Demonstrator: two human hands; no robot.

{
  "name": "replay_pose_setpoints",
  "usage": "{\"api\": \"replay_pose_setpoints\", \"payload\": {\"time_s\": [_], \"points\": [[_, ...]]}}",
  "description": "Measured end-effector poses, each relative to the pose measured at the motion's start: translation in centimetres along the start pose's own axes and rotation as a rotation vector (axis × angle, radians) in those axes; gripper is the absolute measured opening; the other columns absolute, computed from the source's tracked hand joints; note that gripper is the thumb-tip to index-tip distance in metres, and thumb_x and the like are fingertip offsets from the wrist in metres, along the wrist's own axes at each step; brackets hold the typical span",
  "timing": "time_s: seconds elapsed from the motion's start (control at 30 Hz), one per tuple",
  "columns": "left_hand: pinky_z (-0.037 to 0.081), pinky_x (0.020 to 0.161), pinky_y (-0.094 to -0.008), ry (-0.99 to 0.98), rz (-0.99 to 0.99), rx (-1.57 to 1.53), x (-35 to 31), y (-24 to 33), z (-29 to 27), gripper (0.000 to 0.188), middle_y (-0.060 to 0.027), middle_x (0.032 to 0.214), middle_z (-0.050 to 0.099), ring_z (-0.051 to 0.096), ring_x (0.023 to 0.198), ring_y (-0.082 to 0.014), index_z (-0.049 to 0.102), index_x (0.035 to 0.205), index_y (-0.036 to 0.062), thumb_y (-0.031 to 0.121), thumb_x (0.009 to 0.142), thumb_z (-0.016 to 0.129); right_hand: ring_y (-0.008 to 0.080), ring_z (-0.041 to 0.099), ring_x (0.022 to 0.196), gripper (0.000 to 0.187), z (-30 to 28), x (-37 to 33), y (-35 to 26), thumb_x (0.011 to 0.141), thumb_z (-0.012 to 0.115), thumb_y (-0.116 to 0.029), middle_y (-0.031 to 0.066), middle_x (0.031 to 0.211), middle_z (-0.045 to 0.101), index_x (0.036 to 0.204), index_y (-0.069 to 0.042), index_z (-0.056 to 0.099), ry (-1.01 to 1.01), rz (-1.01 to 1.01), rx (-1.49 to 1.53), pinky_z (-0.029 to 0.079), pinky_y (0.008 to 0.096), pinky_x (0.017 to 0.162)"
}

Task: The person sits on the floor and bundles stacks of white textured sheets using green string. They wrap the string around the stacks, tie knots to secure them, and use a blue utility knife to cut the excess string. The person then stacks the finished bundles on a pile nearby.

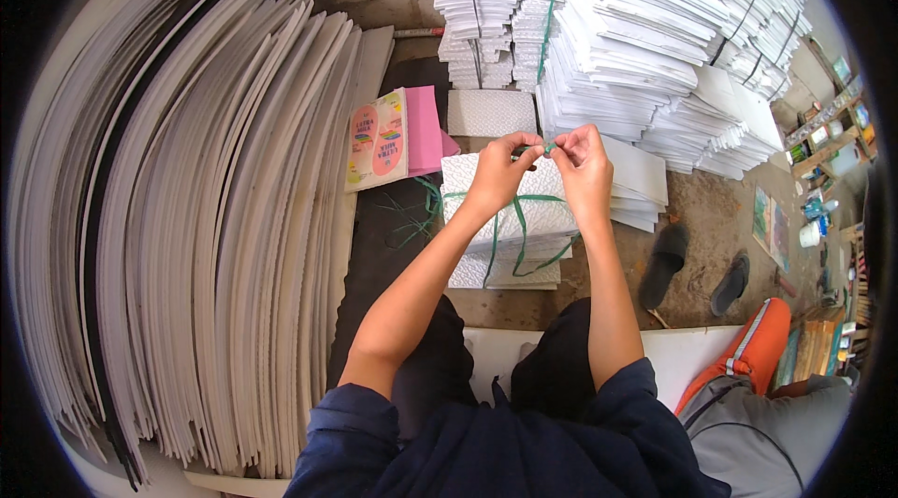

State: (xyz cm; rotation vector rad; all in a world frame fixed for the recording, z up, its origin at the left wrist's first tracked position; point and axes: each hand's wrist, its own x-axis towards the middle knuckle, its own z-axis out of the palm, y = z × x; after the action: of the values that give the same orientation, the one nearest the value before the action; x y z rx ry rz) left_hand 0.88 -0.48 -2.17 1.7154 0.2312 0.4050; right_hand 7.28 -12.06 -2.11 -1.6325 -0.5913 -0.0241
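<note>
A stack of white textured sheets (510, 248) lies on the floor in front of my knees. Green plastic strapping (520, 227) runs across its top, with loose loops hanging down the near side. Over the far part of the stack, my left hand (502, 173) pinches the green strapping between thumb and fingers. My right hand (585, 163) is close beside it, its fingertips closed on the same strapping. The short piece between the two hands is small and partly covered by fingers. More green strands (426, 208) trail off to the left of the stack.
Tall sheets (215, 236) lean in a long row on the left. Strapped white stacks (636, 40) rise at the back. A printed carton (379, 143) and pink sheets (424, 129) lie left of my hands. Black slippers (664, 264) and a seated person's orange garment (758, 348) are at right.
</note>
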Motion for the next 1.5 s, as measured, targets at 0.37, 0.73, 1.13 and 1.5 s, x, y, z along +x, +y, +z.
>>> {"api": "replay_pose_setpoints", "payload": {"time_s": [0.37, 0.73, 1.13, 1.5], "points": [[0.045, 0.072, -0.0244, -0.105, -0.028, -0.244, -0.2, 0.7, -0.6, 0.024, -0.0011, 0.086, 0.058, 0.052, 0.08, -0.0073, 0.059, 0.095, -0.0011, 0.02, 0.085, 0.057, 0.0153, 0.057, 0.086, 0.019, -0.8, -0.1, -1.3, 0.077, 0.054, 0.008, 0.0083, 0.085, 0.054, 0.084, -0.003, 0.04, -0.153, -0.03, 0.15, 0.046, 0.027, 0.072], [0.044, 0.058, -0.0252, 0.154, 0.226, 0.107, -0.3, 1.1, -0.5, 0.015, -0.0113, 0.077, 0.063, 0.056, 0.062, -0.0121, 0.065, 0.086, 0.0003, 0.011, 0.075, 0.066, 0.0147, 0.055, 0.09, 0.022, -1.7, 0.5, -1.3, 0.076, 0.054, 0.009, 0.0081, 0.088, 0.055, 0.084, -0.005, 0.04, -0.2, 0.141, 0.408, 0.044, 0.0253, 0.077], [0.033, 0.062, -0.0182, -0.158, -0.376, -0.646, -0.5, 0.6, -0.7, 0.02, 0.0085, 0.072, 0.052, 0.042, 0.067, -0.0028, 0.063, 0.096, 0.011, 0.025, 0.082, 0.062, 0.0179, 0.06, 0.082, 0.023, 0.1, -0.3, -1.2, 0.076, 0.054, 0.011, 0.0113, 0.084, 0.058, 0.086, -0.002, 0.039, 0.044, -0.146, 0.082, 0.048, 0.0285, 0.071], [0.04, 0.063, -0.0234, -0.047, -0.178, -0.365, 0.2, -0.2, -1.3, 0.018, 0.0021, 0.076, 0.056, 0.049, 0.067, -0.0078, 0.065, 0.09, 0.0057, 0.019, 0.078, 0.066, 0.0231, 0.057, 0.073, 0.023, 0.1, -0.6, -2.4, 0.077, 0.059, 0.001, 0.0117, 0.081, 0.055, 0.091, -0.002, 0.042, 0.056, -0.364, -0.314, 0.045, 0.0343, 0.065]]}}
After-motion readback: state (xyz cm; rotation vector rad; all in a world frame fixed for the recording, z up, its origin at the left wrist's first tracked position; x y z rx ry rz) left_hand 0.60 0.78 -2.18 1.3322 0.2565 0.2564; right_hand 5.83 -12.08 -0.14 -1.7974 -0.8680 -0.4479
